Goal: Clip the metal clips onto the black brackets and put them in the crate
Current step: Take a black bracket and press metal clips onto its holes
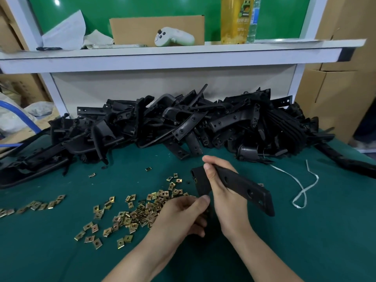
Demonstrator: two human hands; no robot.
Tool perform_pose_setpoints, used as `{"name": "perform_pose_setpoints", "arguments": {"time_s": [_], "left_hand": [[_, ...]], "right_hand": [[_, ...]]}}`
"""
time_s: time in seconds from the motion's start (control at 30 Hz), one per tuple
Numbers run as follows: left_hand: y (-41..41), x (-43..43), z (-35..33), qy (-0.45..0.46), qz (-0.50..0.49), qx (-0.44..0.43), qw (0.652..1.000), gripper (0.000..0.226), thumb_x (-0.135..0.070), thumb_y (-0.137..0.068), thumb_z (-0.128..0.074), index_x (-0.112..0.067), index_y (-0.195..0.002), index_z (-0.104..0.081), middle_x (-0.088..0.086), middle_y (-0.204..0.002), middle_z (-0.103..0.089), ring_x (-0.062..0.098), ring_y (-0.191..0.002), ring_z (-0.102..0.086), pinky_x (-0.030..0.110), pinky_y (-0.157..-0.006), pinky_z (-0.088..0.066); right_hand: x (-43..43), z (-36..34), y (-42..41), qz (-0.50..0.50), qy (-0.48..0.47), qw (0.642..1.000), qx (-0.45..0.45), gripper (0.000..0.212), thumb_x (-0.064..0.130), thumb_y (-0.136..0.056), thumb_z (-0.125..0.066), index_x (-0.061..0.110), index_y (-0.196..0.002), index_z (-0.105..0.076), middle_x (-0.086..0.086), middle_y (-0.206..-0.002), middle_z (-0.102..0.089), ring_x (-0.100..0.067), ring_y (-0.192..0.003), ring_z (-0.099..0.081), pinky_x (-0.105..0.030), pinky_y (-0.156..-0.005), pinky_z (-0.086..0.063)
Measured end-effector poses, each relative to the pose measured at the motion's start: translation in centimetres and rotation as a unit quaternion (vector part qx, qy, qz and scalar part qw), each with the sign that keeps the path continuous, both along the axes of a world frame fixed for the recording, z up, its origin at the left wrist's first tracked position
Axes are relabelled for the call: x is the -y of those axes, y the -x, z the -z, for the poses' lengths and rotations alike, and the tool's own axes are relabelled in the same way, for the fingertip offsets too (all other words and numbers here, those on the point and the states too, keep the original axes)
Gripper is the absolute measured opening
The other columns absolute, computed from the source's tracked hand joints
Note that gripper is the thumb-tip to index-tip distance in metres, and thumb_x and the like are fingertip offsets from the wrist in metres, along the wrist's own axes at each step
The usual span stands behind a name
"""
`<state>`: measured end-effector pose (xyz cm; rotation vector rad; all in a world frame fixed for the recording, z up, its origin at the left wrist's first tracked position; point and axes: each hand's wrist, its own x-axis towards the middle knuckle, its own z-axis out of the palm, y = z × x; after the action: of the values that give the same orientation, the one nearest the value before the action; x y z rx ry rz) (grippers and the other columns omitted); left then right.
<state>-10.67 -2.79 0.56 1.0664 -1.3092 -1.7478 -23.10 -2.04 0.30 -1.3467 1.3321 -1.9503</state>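
1. The green table fills the near half of the room from where I stand. I can't make out a crate anywhere on it.
2. Along its far edge lies the heap of black brackets, tangled and stacked against the white shelf frame, well apart from the hands.
3. One held bracket is up off the cloth, between the heap and the person. Its long arm runs from upper left, near the heap, down and out to the right, with holes showing along it. A second, shorter leg seems to drop from the left end toward the person, between the two hands.
4. The right hand grips the long arm near the bend, fingers wrapped over the top and thumb underneath.
5. The left hand is curled round the near leg with the thumb pressing on it. Whether a clip sits under that thumb I cannot tell.
6. The metal clips are scattered loose on the cloth just left of the left hand, some touching its knuckles, so that hand is plainly the nearer one for fetching the next clip. I judge the next reach will be short and to the left, while the right hand keeps the bracket's open end steady.
7. A white strap curls on the cloth to the right.
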Motion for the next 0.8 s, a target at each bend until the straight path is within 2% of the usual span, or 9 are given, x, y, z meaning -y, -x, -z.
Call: {"name": "perform_pose_setpoints", "arguments": {"time_s": [0.17, 0.3, 0.4, 0.47, 0.53, 0.6, 0.67, 0.8], "left_hand": [[-0.2, 0.0, 0.4, 0.049, -0.019, 0.042, 0.998, 0.028, -0.031, -0.092, -0.067, -0.004, -0.087, -0.063, 0.003, -0.06, -0.061, 0.016, -0.049, -0.054, 0.021, -0.048, -0.045], [-0.1, -0.2, 0.6, 0.069, -0.045, 0.024, 0.996, 0.029, -0.031, -0.09, -0.07, -0.004, -0.087, -0.06, 0.006, -0.064, -0.063, 0.017, -0.051, -0.055, 0.023, -0.05, -0.046], [0.0, -0.5, 0.6, 0.099, -0.078, 0.014, 0.992, 0.024, -0.025, -0.092, -0.069, -0.002, -0.095, -0.061, 0.002, -0.067, -0.066, 0.014, -0.055, -0.059, 0.025, -0.05, -0.05], [0.2, -0.8, 0.4, 0.13, -0.091, 0.024, 0.987, 0.019, -0.023, -0.093, -0.068, -0.005, -0.096, -0.062, -0.003, -0.068, -0.067, 0.012, -0.057, -0.061, 0.025, -0.051, -0.052], [0.5, -1.3, 0.3, 0.169, -0.107, 0.045, 0.979, 0.011, -0.023, -0.094, -0.067, -0.012, -0.095, -0.062, -0.005, -0.07, -0.069, 0.01, -0.058, -0.063, 0.024, -0.051, -0.053], [1.1, -1.7, 0.1, 0.23, -0.13, 0.076, 0.961, 0.007, -0.031, -0.093, -0.065, -0.025, -0.093, -0.062, -0.008, -0.076, -0.069, 0.007, -0.064, -0.064, 0.028, -0.058, -0.054], [1.8, -2.2, -0.3, 0.29, -0.148, 0.105, 0.94, 0.009, -0.043, -0.089, -0.063, -0.036, -0.093, -0.06, -0.014, -0.08, -0.069, 0.004, -0.072, -0.065, 0.021, -0.064, -0.051], [3.4, -3.8, -1.5, 0.356, -0.151, 0.117, 0.915, 0.019, -0.06, -0.084, -0.056, -0.047, -0.098, -0.055, -0.02, -0.081, -0.069, -0.001, -0.071, -0.065, 0.013, -0.061, -0.046]], "right_hand": [[-0.2, 0.0, -0.4, -0.011, 0.012, 1.0, -0.009, 0.016, 0.031, -0.1, -0.061, 0.035, -0.113, -0.07, 0.015, -0.116, -0.07, -0.007, -0.116, -0.061, -0.011, -0.089, -0.044], [-0.3, -0.2, -0.5, -0.054, 0.001, 0.997, 0.046, 0.025, 0.032, -0.098, -0.064, 0.039, -0.122, -0.067, 0.016, -0.126, -0.067, -0.001, -0.122, -0.058, -0.01, -0.094, -0.044], [-0.7, -0.6, -0.7, -0.082, -0.109, 0.987, 0.079, 0.028, 0.056, -0.088, -0.065, 0.056, -0.116, -0.066, 0.031, -0.119, -0.065, 0.013, -0.114, -0.057, -0.005, -0.084, -0.047], [-1.2, -0.8, -0.8, -0.117, -0.206, 0.962, 0.132, 0.037, 0.075, -0.075, -0.066, 0.052, -0.104, -0.073, 0.024, -0.109, -0.072, 0.001, -0.11, -0.064, -0.017, -0.085, -0.05], [-1.7, -0.8, -1.1, -0.172, -0.257, 0.934, 0.178, 0.056, 0.082, -0.07, -0.063, 0.04, -0.106, -0.076, 0.009, -0.11, -0.075, -0.015, -0.108, -0.069, -0.029, -0.076, -0.054], [-2.4, -1.3, -1.1, -0.219, -0.246, 0.916, 0.229, 0.059, 0.077, -0.078, -0.057, 0.033, -0.115, -0.075, 0.001, -0.118, -0.073, -0.019, -0.111, -0.069, -0.027, -0.073, -0.056], [-3.2, -1.8, -0.8, -0.25, -0.221, 0.897, 0.289, 0.061, 0.072, -0.086, -0.053, 0.027, -0.123, -0.072, -0.006, -0.125, -0.07, -0.021, -0.117, -0.066, -0.031, -0.087, -0.056], [-4.9, -2.6, 0.5, -0.245, -0.167, 0.889, 0.348, 0.058, 0.071, -0.089, -0.047, 0.03, -0.124, -0.07, -0.001, -0.128, -0.069, -0.017, -0.119, -0.065, -0.031, -0.091, -0.055]]}}
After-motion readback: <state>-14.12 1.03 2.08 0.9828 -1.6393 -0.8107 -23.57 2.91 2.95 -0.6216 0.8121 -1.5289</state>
